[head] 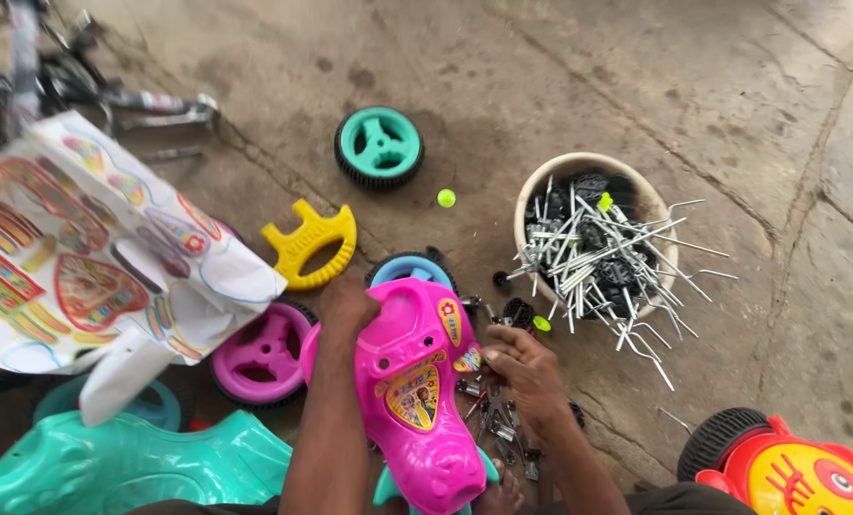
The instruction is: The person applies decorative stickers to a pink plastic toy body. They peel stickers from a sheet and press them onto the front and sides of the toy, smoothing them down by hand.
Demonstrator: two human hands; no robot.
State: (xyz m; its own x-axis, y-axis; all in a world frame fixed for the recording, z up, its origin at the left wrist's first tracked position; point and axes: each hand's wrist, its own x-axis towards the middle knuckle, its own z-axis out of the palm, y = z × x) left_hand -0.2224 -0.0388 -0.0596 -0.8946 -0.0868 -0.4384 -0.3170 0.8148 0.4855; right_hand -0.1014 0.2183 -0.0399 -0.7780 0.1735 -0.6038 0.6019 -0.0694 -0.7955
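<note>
Gripping pink toy-car body (417, 381) with both hands over concrete floor (636, 86). Left hand (345, 307) is closing over far upper edge of body; right hand (522, 367) is pinching right flank, fingers curled tight on plastic. Body is lying between hands, long axis running from person outward, snout-like end pointing back toward person. Blue wheel (412, 270) is sitting just beyond far end. Bowl of metal rods (588, 238) is lying farther right, nearer right hand.
</note>
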